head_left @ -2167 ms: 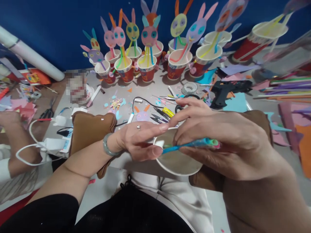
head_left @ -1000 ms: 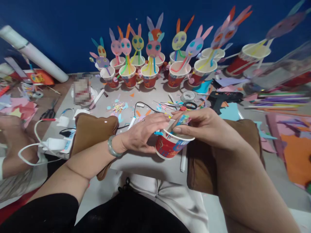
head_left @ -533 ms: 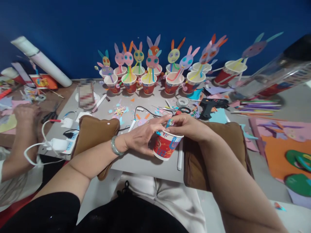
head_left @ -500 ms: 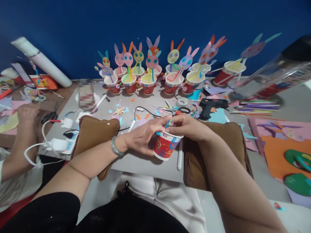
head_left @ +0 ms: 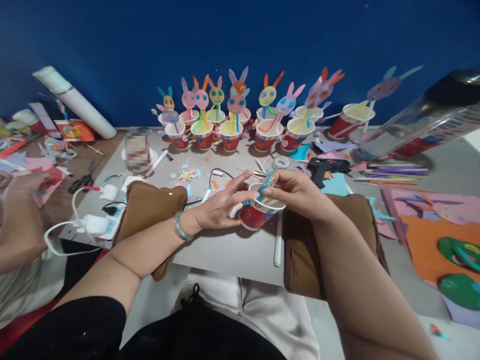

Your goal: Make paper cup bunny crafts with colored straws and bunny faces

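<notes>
Between my hands is a red-and-white paper cup (head_left: 255, 218), upright but slightly tilted so that its inside shows. My left hand (head_left: 221, 206) grips the cup from its left side, fingers at the rim and thumb lower on the wall. At the cup's mouth, my right hand (head_left: 300, 194) pinches a small blue, multicoloured strip (head_left: 266, 187); its lower end reaches the rim. A bit of blue also shows by my left fingertips, too small to make out. A white marker (head_left: 278, 241) lies just right of the cup.
Several paper cups with rabbit-faced figures (head_left: 231, 137) line the blue wall. Behind my right hand lie a black glue gun (head_left: 327, 169) and paper scraps. Brown cushions (head_left: 153, 212) flank the work spot. A large clear bottle (head_left: 407, 125) stands right; a co-worker's arm (head_left: 22, 215) is at left.
The cup has risen slightly in view and tipped, showing more of its inside. My right hand has shifted a little rightward, and more of the blue strip shows. The co-worker's hand has moved left.
</notes>
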Motion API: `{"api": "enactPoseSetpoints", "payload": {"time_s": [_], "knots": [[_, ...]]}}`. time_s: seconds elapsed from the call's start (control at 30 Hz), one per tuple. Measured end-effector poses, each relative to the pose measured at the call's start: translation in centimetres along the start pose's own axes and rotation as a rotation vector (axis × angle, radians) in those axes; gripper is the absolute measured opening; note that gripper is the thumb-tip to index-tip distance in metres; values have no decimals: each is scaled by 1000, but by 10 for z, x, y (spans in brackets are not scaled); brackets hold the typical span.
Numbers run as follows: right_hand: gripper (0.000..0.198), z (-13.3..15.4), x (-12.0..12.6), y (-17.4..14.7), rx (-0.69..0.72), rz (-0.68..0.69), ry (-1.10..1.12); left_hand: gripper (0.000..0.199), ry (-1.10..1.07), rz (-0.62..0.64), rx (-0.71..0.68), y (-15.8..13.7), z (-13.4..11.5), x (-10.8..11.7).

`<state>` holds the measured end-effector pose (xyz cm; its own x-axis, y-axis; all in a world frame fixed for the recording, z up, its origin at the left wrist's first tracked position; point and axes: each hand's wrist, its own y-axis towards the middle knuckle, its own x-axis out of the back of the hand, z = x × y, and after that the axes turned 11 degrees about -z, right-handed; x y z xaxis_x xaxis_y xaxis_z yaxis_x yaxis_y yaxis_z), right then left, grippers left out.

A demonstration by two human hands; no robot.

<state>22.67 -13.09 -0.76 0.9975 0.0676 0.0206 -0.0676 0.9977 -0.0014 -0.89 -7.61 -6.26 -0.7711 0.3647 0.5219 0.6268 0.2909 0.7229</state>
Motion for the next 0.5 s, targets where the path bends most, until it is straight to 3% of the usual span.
{"api": "enactPoseSetpoints", "payload": {"time_s": [0.17, 0.27, 0.5], "knots": [[40, -7, 4, 8, 256, -175, -159, 78, 27, -38, 0, -1, 3, -4], [42, -6, 3, 11, 334, -220, -201, 75, 61, -45, -6, -6, 4, -5], [46, -5, 1, 8, 65, -140, -165, 81, 23, -7, 63, -16, 12, -8]]}}
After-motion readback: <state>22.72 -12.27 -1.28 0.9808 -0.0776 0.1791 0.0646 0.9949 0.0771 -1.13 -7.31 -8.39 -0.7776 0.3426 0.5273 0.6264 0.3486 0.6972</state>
